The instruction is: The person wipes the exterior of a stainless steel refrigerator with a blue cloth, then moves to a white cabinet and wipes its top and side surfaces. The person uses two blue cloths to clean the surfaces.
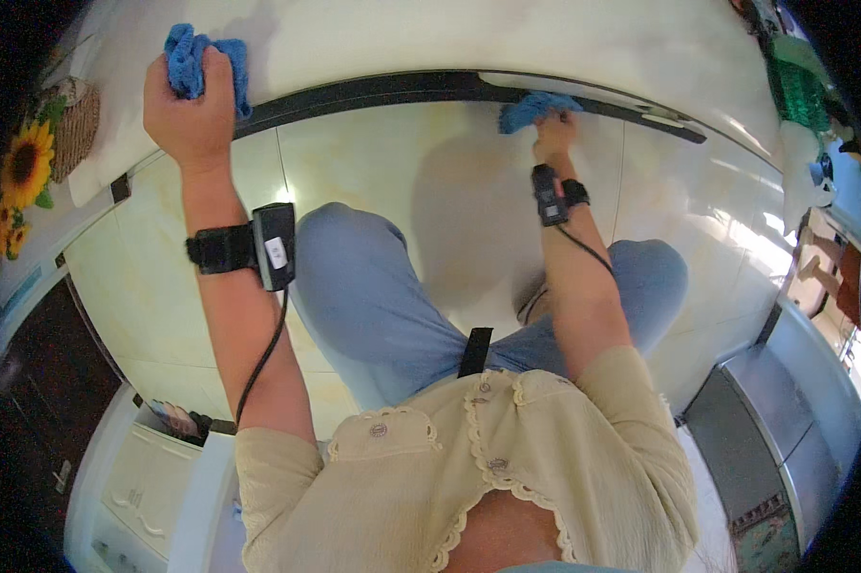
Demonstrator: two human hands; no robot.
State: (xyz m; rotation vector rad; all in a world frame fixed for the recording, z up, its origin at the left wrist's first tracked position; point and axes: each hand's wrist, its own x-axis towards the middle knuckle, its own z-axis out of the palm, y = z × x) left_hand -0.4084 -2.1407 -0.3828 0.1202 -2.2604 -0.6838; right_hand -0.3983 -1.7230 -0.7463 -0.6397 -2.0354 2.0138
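Note:
My left hand (190,107) is raised at the upper left, closed round a bunched blue cloth (185,61) against a pale, glossy surface (358,36). Lower down and to the right, my right hand (558,132) holds another blue cloth (527,112) at a dark strip (373,89) that runs along the edge of the pale surface. Part of the right hand's grip is blurred. Both wrists carry a strapped black device with a cable. My bent knees are between the arms, above pale floor tiles (358,168).
Artificial sunflowers (25,165) and a woven basket (76,129) stand at the left. A green bottle-like object (795,89) is at the upper right. Behind me are a white cabinet (147,480) at left and a grey cabinet (742,422) at right.

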